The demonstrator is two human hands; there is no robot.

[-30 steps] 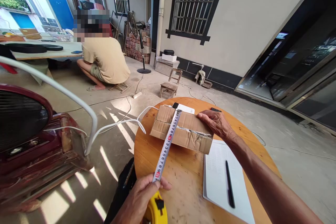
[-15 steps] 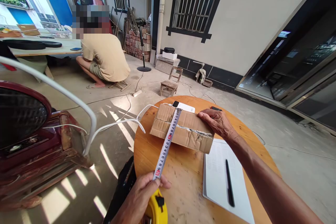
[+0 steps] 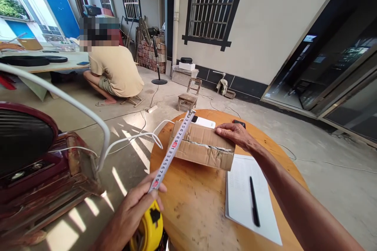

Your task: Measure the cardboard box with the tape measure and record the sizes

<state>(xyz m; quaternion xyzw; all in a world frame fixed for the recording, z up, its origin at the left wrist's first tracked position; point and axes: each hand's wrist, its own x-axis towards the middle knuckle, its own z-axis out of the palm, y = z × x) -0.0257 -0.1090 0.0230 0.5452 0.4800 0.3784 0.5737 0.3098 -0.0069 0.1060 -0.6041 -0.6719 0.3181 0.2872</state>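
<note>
Brown cardboard forms the creased carton [image 3: 207, 156] I view through the head camera; it rests tilted on the round wooden table [image 3: 191, 204], a ragged seam across its face, and I cannot tell what is inside. I see the right hand [image 3: 237, 136] with its fingers gripping the carton's far right edge. The left hand [image 3: 134, 206] has its fingers wrapped around a yellow tape measure [image 3: 152, 225], the numbered blade [image 3: 166, 161] slanting over the carton's left part, its hooked end past the far edge. Just beside the carton lies a notepad [image 3: 241, 188] bearing a black pen [image 3: 255, 202]. Farther off, I make out a clear tub [image 3: 60, 47] on the far table [image 3: 77, 58], contents too small to tell, and a white box [image 3: 187, 66] on a grey crate [image 3: 184, 77].
</note>
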